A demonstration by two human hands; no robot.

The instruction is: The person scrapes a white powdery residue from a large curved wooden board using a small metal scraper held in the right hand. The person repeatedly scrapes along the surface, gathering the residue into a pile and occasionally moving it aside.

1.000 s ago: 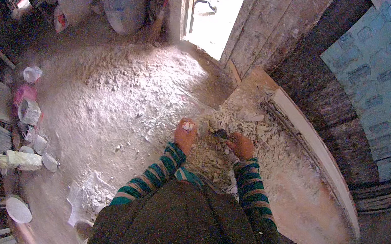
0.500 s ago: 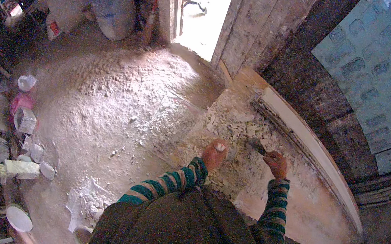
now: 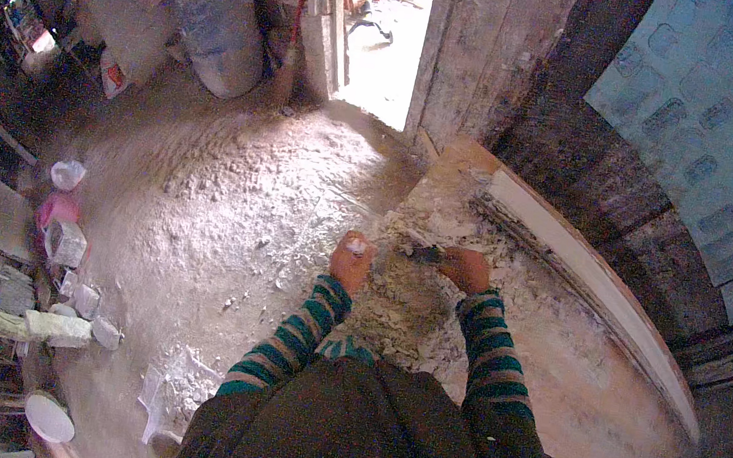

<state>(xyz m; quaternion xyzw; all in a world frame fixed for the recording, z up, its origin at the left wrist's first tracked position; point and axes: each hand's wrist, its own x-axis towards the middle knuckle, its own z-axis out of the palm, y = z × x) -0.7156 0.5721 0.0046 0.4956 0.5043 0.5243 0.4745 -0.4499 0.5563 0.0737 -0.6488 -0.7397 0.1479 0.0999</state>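
My left hand [image 3: 349, 264] is closed around a small white lump [image 3: 356, 245] that shows at the top of the fingers. To its right, my right hand [image 3: 466, 269] grips a scraper with a dark, flat blade [image 3: 428, 254]; the handle is hidden in the fist. The blade points left, toward the left hand, with a gap between them. Under both hands, pale flakes and crumbs [image 3: 416, 306] cover part of a wide board [image 3: 591, 401]. Whether the blade touches the flakes I cannot tell.
A long raised strip [image 3: 584, 278] edges the board's right side. Beyond the dusty floor [image 3: 202, 197] stand a large bluish bin [image 3: 223, 35] and a bright doorway [image 3: 382, 63]. White blocks [image 3: 57, 328], a pale disc [image 3: 49, 418] and a pink bag [image 3: 58, 212] line the left.
Both hands have moved left. My right hand has swung closer to the left one, still holding the scraper. The left keeps the white lump. The whole view has shifted slightly.
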